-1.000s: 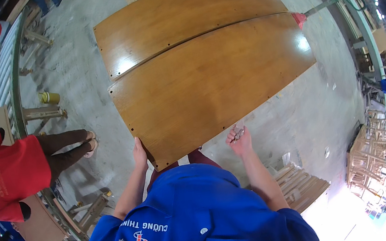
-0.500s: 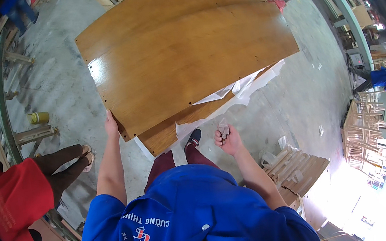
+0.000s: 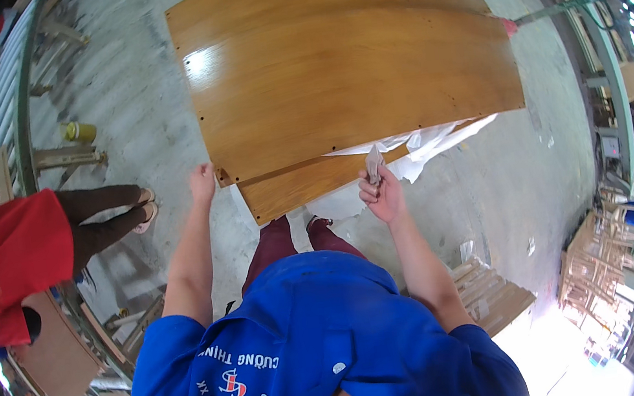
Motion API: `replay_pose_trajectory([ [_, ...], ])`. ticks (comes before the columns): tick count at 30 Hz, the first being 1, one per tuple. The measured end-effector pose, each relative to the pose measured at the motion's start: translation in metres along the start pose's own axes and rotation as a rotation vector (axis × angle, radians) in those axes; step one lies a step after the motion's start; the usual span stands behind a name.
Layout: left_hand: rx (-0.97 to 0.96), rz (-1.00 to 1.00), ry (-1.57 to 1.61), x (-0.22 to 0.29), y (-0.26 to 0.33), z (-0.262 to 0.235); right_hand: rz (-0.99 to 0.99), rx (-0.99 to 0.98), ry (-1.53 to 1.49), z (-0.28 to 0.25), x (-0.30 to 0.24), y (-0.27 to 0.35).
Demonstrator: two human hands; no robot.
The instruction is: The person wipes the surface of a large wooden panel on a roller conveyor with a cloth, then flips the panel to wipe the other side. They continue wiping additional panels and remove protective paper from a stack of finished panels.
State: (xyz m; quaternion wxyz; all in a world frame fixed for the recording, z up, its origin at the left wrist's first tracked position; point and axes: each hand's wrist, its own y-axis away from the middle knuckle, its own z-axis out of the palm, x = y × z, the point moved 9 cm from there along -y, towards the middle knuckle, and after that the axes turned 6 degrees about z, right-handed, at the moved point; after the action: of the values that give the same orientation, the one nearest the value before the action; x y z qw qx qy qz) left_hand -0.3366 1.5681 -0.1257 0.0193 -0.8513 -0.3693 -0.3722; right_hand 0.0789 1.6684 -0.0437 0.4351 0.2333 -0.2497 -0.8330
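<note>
Okay, head view: the brown panel (image 3: pixel 347 60) lies in front of us on top of a stack, overlapping a lower board (image 3: pixel 308 187), with a white sheet (image 3: pixel 444 139) poking out between. Our left hand (image 3: pixel 203 183) is curled at the panel's near-left corner; blurred, can't tell if we're gripping the edge or have let go. Our right hand (image 3: pixel 384 196) is clenched on a crumpled grey piece (image 3: pixel 375 167), material unclear. Step looks like shifting the panel; to do it well, we should support both ends, lift rather than drag the finish, and keep the sheet flat. Versus a second ago: lower board and sheet now show on our side, and our right hand is up at the near edge.
</note>
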Motion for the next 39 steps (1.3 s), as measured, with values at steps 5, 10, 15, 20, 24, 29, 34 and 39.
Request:
replay_pose_trajectory([
  [5, -0.080, 0.013, -0.125, -0.044, 0.110, 0.009, 0.029, -0.156, 0.095, 0.020, -0.013, -0.043],
  [10, -0.281, -0.639, 0.254, -0.106, 0.235, 0.045, 0.156, -0.191, 0.054, 0.046, 0.011, -0.072],
  [15, -0.440, -0.370, 0.075, -0.101, 0.266, 0.060, 0.191, -0.116, 0.363, 0.094, 0.043, -0.109],
  [20, -0.320, -0.431, 0.301, -0.119, 0.269, 0.046, 0.097, -0.213, 0.553, 0.153, 0.059, -0.187],
  [24, -0.191, -0.625, 0.446, -0.157, 0.286, 0.031, -0.114, -0.147, 0.775, 0.196, 0.060, -0.262],
  [29, -0.190, -0.765, 0.488, -0.191, 0.313, 0.027, -0.661, -0.089, 1.271, 0.250, 0.054, -0.342],
  [34, -0.193, -0.921, 0.549, -0.208, 0.337, 0.037, -1.030, 0.019, 1.537, 0.290, 0.065, -0.379],
  [39, -0.156, -0.984, 0.650, -0.213, 0.349, 0.049, -1.087, 0.104, 1.722, 0.298, 0.077, -0.395],
])
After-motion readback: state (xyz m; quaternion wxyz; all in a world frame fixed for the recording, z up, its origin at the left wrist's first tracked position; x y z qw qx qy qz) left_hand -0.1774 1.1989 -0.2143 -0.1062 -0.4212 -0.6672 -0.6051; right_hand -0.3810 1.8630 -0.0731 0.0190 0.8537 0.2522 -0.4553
